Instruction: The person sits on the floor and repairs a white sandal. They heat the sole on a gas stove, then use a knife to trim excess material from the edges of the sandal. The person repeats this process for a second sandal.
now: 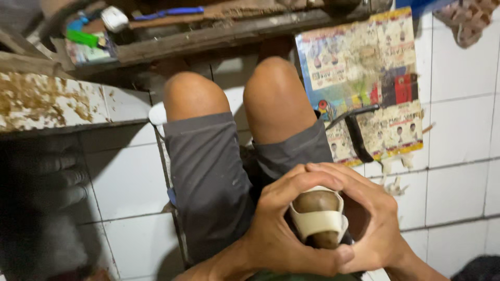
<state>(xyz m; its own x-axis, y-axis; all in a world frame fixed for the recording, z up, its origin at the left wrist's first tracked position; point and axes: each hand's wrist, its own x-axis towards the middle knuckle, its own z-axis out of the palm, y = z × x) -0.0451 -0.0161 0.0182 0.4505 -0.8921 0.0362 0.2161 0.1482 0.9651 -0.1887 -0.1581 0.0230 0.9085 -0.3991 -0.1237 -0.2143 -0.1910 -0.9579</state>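
Note:
Both my hands wrap around one object held over my lap: a brown rounded piece with a cream-coloured strap-like band (319, 217) across it. My left hand (281, 229) grips it from the left, thumb along the bottom. My right hand (372, 226) closes on it from the right, fingers meeting the left hand's above the band. I am seated, my knees (234, 99) bare and grey shorts (208, 171) below them.
A worn printed paper sheet (364, 78) lies on the white tiled floor (458, 130) to the right, with a black curved tool (357, 130) on it. A cluttered wooden ledge (208, 31) with small tools runs across the top. A dirty tiled block (52, 101) sits at left.

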